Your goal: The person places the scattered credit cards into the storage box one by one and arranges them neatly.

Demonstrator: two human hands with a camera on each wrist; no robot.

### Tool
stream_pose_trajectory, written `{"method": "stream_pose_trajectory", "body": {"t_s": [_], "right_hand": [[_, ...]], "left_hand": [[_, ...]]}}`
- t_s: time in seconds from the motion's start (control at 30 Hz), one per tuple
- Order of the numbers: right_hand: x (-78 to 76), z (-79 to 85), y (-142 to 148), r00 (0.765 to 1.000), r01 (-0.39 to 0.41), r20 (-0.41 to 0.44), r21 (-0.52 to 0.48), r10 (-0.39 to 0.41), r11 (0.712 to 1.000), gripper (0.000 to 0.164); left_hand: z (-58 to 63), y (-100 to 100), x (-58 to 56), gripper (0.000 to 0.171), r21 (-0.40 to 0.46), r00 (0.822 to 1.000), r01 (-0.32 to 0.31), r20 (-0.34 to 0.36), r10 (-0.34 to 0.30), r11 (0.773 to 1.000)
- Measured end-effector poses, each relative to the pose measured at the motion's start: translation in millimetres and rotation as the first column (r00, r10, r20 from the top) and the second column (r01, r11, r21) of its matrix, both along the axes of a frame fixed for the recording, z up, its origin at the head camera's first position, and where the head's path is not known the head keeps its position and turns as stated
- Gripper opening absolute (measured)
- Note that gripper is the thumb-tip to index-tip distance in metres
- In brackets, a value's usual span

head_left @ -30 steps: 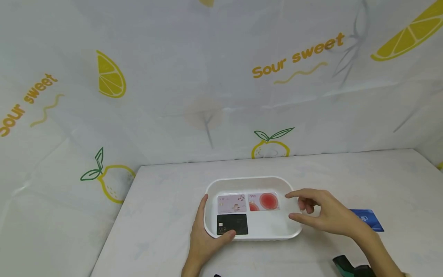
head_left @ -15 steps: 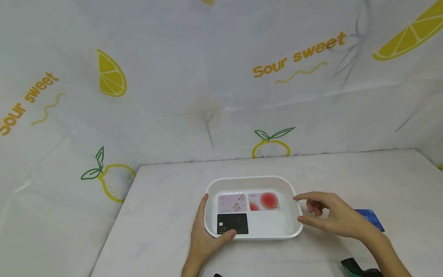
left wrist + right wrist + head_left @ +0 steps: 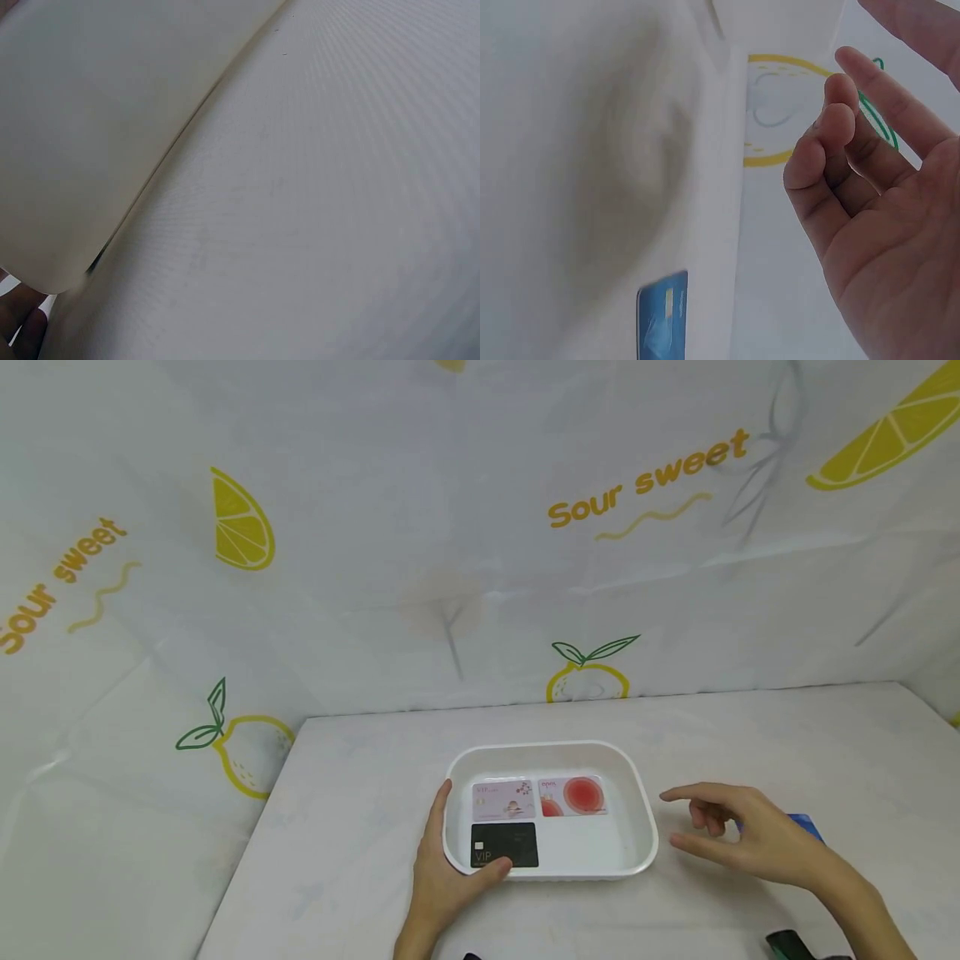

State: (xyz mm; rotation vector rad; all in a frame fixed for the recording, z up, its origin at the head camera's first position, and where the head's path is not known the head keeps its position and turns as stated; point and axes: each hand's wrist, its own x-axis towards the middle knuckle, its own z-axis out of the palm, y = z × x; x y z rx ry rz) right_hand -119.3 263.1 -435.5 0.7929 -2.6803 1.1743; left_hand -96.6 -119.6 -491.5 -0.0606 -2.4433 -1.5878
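Observation:
A white tray (image 3: 581, 852) with rounded corners lies on the table. My left hand (image 3: 446, 881) grips its near left corner, thumb over the near rim and fingers along the left side. Inside lie a pale pink VIP card (image 3: 502, 800), a card with a red circle (image 3: 572, 797) and, below the pink one, a black VIP card (image 3: 502, 843). The tray's outer wall (image 3: 112, 112) fills the left wrist view's upper left. Right of the tray, my right hand (image 3: 753, 835) hovers with nothing in it, index finger and thumb apart. It partly covers a blue card (image 3: 808, 824) on the table.
A white cloth covers the table (image 3: 337, 860). Behind it hangs a pale backdrop (image 3: 375, 527) printed with lemons and lettering. A dark green and black object (image 3: 789, 943) shows by my right forearm at the bottom edge.
My right hand has moved from over the tray's right side out to the right, toward the blue card, covering more of it. The left hand, tray and cards in it stay put.

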Motion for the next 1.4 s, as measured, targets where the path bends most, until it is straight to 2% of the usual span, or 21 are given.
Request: {"method": "stream_pose_trajectory", "body": {"t_s": [0.27, 1.0, 1.17, 1.4], "right_hand": [[3.7, -6.6, 15.0, 1.0, 0.002, -0.01, -0.01, -0.003, 1.0, 0.039], [7.5, -27.8, 53.6, 1.0, -0.011, -0.024, -0.032, 0.011, 0.999, 0.047], [9.0, -29.2, 62.4, 1.0, 0.023, -0.013, -0.008, -0.023, 1.0, 0.047], [11.1, -28.7, 74.6, 0.992, 0.126, 0.015, 0.088, -0.128, 0.988, 0.047]], "left_hand": [[-2.7, -0.8, 0.1, 0.121, -0.029, 1.0, -0.011, -0.021, 0.01, 1.0], [-1.4, -0.8, 1.0, 0.121, -0.018, 1.0, -0.007, 0.001, 0.007, 1.0], [-1.3, -0.5, 0.5, 0.121, -0.016, 1.0, -0.005, -0.003, 0.005, 1.0], [-2.1, -0.6, -0.1, 0.121, -0.034, 1.0, -0.016, 0.0, 0.016, 0.999]]}}
